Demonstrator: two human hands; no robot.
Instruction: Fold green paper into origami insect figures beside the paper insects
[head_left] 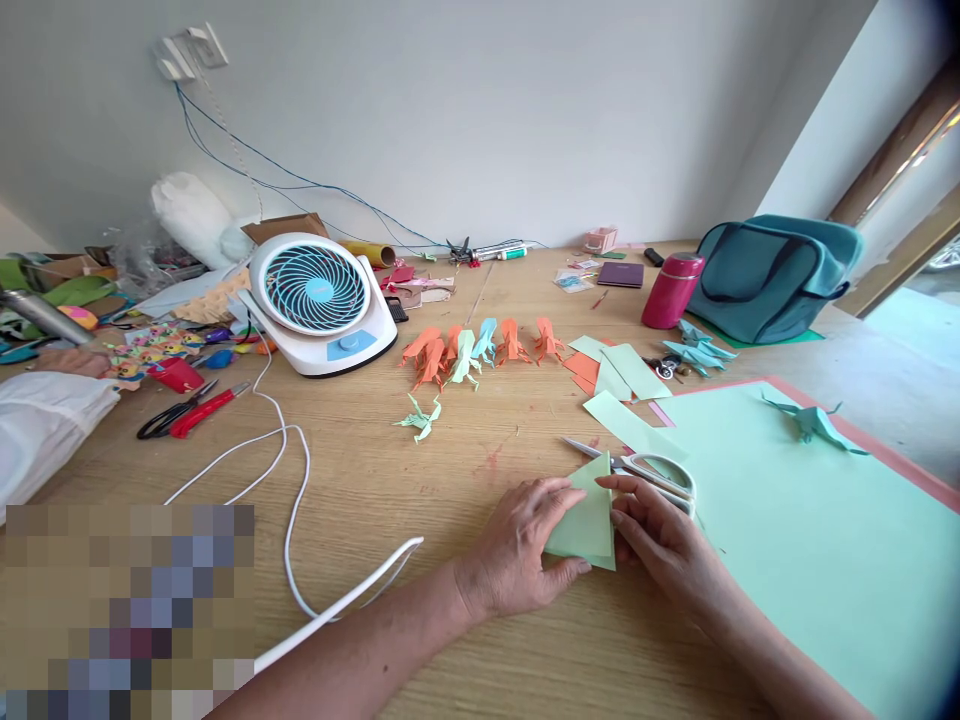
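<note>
A light green sheet of paper (589, 525), folded into a triangle, lies between my hands just above the wooden table. My left hand (525, 545) rests over its left side, fingers on top and thumb along the lower edge, holding it. On the right edge, my right hand (654, 525) pinches the paper with its fingers and thumb. Directly behind the paper lie scissors with white handles (660, 475), partly hidden by it and by my right hand. Light green paper strips (634, 427) lie beyond the scissors.
Folded paper figures in orange (512, 342) and pale green (421, 418) stand further back. A white fan (322, 300) is at left, its cord (304, 500) looping across the table. At right are a large green sheet (817, 540), a pink bottle (673, 290) and a teal bag (772, 280).
</note>
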